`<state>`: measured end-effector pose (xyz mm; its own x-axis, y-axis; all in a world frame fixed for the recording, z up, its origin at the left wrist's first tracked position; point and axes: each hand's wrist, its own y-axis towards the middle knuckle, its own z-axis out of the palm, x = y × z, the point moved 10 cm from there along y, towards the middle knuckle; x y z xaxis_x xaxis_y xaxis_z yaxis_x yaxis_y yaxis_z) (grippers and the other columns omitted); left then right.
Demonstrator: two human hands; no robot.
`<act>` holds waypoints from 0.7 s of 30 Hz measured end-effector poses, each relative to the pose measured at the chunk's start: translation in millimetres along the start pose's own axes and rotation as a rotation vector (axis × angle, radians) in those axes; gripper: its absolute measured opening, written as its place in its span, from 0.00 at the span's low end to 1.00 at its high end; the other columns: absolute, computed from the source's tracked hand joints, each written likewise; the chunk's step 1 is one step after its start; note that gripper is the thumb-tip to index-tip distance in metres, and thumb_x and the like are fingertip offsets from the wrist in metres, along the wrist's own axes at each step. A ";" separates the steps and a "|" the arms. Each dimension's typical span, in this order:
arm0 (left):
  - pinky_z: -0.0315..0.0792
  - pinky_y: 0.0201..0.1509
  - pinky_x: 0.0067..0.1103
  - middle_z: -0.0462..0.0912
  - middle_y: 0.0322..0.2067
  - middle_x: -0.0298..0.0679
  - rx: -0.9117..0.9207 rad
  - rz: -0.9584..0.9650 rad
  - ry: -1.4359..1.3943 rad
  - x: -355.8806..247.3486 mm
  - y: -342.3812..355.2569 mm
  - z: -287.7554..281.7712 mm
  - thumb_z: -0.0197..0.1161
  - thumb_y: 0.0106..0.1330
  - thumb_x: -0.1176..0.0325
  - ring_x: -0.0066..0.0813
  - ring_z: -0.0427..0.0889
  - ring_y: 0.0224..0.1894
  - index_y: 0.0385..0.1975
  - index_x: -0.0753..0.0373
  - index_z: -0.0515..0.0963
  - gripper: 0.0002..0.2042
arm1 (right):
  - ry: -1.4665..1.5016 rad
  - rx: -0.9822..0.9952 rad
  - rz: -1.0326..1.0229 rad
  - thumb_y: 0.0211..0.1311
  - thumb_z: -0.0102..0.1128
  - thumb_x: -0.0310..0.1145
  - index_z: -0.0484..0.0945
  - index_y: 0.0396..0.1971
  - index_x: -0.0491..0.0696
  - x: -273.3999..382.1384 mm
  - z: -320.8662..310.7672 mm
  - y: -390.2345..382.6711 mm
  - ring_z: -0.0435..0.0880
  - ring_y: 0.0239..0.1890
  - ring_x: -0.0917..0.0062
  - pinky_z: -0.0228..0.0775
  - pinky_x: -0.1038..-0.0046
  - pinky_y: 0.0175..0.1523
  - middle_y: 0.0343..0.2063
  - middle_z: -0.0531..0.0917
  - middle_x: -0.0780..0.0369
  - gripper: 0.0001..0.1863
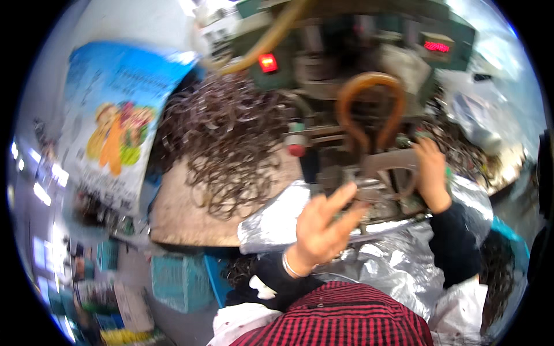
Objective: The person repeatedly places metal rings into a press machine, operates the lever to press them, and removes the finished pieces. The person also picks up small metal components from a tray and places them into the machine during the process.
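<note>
My left hand (326, 230), with a bracelet at its wrist, is open, fingers spread toward the front of a green machine (254, 43). Its fingertips are close to small metal parts on the machine's low bed; I see nothing held in it. At the right side of the bed, my right hand (431, 173) is raised with its fingers around the end of a grey-brown looped band (389, 163). The thumb is hidden and blur softens the grip. Above the band stands an orange-brown curved tube (372, 78), bent like a horseshoe.
Many thin dark loops (231, 167) lie heaped on the wooden tabletop (173, 216) to the left. A blue printed sack (115, 104) stands beyond them. Silvery sheeting (386, 265) covers my lap area. A red-capped knob (296, 149) juts out left of the bed. Teal crates (180, 282) sit lower left.
</note>
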<state>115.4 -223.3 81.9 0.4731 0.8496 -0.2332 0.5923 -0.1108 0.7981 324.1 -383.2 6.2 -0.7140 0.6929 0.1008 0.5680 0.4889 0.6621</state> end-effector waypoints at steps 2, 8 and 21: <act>0.74 0.43 0.27 0.82 0.46 0.46 -0.081 0.022 0.201 -14.9 -20.6 -35.4 0.64 0.52 0.80 0.40 0.81 0.40 0.38 0.61 0.84 0.13 | 0.222 -0.094 0.161 0.52 0.61 0.20 0.79 0.36 0.42 -15.0 -29.2 -14.1 0.79 0.45 0.54 0.71 0.60 0.49 0.37 0.82 0.53 0.09; 0.72 0.46 0.25 0.82 0.42 0.41 -0.347 -0.390 0.784 52.8 -47.3 -190.6 0.62 0.66 0.79 0.35 0.79 0.44 0.36 0.64 0.83 0.04 | 0.539 -0.082 0.516 0.58 0.64 0.21 0.82 0.39 0.41 -41.2 -18.4 -46.9 0.84 0.38 0.71 0.73 0.73 0.45 0.34 0.84 0.58 0.08; 0.70 0.41 0.32 0.74 0.32 0.39 0.645 0.008 0.746 273.5 -71.7 -44.9 0.58 0.52 0.74 0.40 0.76 0.40 0.31 0.59 0.82 0.08 | 0.604 -0.077 0.561 0.60 0.63 0.22 0.79 0.40 0.40 -30.1 -15.2 -57.2 0.85 0.33 0.74 0.73 0.76 0.42 0.31 0.85 0.58 0.08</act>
<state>173.0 40.2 -14.2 0.0776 0.9304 0.3582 0.9378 -0.1900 0.2906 306.8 -440.1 -23.3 -0.4425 0.4083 0.7984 0.8913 0.1023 0.4417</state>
